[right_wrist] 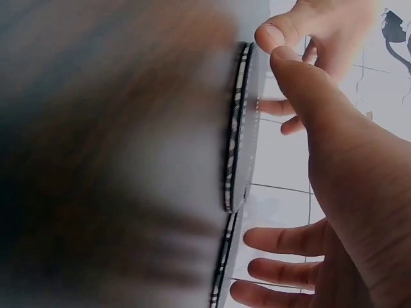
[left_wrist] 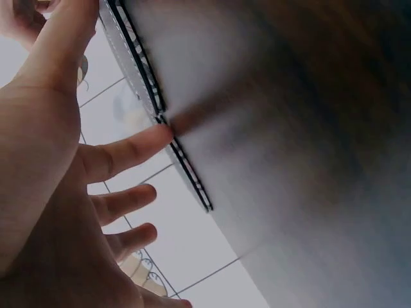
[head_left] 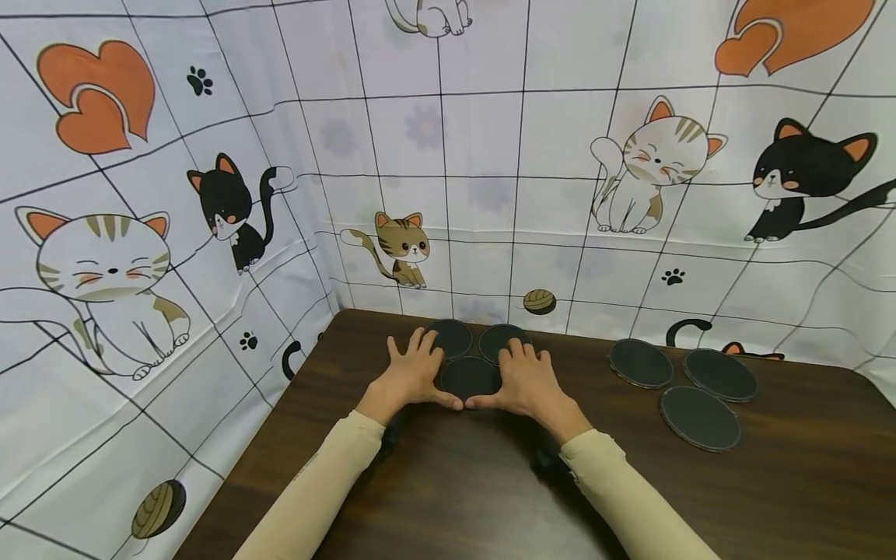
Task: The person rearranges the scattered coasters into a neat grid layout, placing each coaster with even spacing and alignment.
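Left hand [head_left: 411,373] and right hand [head_left: 526,381] both have a wide grip, fingers spread and nothing clasped; left index meets the rims where the front flat round dark-grey disc [head_left: 467,379] and rear-left disc [head_left: 455,336] adjoin, right fingertips overlap rear-right disc [head_left: 498,341], contact unclear. Thumb tips nearly meet at the front disc's near edge. That trio lies clustered on the dark-brown wood-grain tabletop [head_left: 448,490], well left of three similar dark discs [head_left: 700,418].
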Demonstrator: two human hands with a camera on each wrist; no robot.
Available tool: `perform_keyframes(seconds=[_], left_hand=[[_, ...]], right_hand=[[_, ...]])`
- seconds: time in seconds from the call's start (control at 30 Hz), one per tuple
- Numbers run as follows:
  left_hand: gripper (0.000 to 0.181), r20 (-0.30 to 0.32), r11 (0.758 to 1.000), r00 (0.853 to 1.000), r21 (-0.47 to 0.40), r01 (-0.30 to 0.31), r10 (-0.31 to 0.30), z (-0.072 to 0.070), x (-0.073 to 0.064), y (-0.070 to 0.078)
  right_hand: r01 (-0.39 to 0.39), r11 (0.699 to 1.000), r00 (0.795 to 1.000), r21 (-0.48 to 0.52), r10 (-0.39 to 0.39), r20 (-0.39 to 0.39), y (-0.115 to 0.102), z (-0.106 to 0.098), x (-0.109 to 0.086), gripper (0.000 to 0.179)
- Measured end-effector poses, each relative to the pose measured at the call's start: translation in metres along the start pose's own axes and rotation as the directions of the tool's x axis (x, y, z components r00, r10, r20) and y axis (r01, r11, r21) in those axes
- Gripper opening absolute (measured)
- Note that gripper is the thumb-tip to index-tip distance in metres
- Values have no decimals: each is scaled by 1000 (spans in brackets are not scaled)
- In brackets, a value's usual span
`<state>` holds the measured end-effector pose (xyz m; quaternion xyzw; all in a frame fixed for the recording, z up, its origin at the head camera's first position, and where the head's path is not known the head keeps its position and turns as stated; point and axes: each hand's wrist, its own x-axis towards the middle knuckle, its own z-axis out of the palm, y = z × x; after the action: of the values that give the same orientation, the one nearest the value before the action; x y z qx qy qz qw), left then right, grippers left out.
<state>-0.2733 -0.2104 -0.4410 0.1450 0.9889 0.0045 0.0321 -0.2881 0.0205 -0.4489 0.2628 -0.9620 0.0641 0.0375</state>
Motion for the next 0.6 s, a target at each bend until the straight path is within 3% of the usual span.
perform_keyframes(seconds=[0.37,0.6], left_hand=[[105,36,1000,999,20,-8,8,-3,2,4],[103,78,998,997,-54,-15,19,-2,1,6]], right_hand=[[21,999,999,-45,-22,-30,-7,4,-1,108],[31,999,999,-40,-33,-26,-8,7,-2,98]])
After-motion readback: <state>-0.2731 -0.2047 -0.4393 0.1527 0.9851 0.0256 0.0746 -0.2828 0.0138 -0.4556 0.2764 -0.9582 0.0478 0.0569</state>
